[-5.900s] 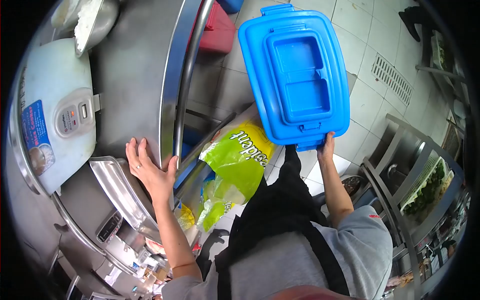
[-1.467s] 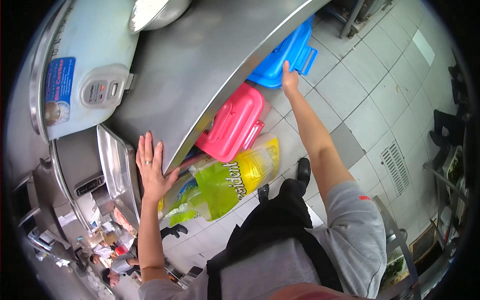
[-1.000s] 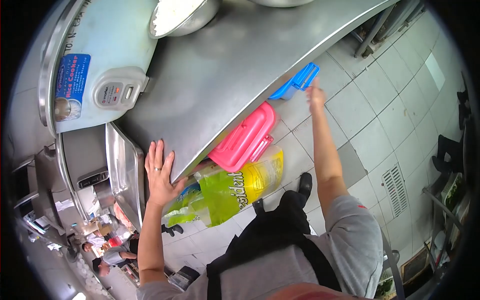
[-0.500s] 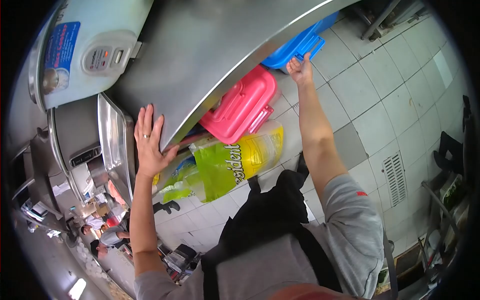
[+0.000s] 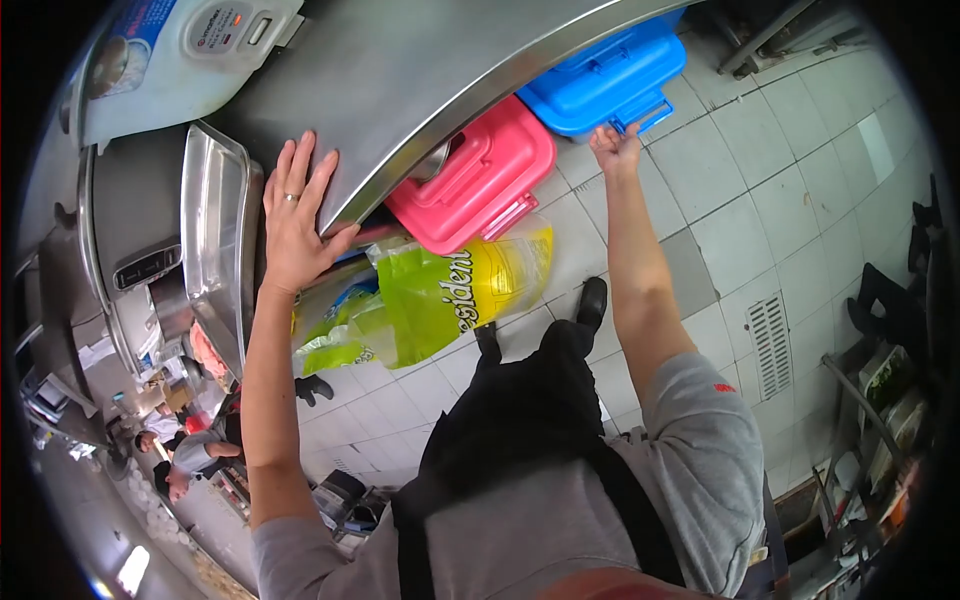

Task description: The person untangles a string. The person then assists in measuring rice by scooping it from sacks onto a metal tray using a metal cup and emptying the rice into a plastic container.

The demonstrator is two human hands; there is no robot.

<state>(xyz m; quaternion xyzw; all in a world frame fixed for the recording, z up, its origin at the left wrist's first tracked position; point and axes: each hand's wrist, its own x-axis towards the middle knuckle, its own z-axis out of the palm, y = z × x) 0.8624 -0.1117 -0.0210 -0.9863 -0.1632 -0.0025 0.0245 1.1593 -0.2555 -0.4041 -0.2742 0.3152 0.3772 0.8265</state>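
My left hand (image 5: 297, 215) lies flat with its fingers spread on the corner of the steel table (image 5: 390, 75); a ring is on one finger. Below the table edge, my right hand (image 5: 615, 150) has its fingers curled at the front handle of a blue lidded plastic storage box (image 5: 615, 75). The box sticks out partly from under the table, its rear hidden. Beside it is a pink lidded box (image 5: 470, 180), also half under the table. A green and yellow plastic sack (image 5: 430, 300) lies close to the pink box.
A rice cooker (image 5: 185, 60) stands on the table, with a steel tray (image 5: 215, 230) near my left hand. The tiled floor (image 5: 740, 220) has a drain grate (image 5: 770, 345). Co-workers (image 5: 195, 455) are at the far left. A metal rack stands at the right.
The blue box has come further out from under the table, with my right hand at its handle. My left hand stays on the table. The view has shifted slightly.
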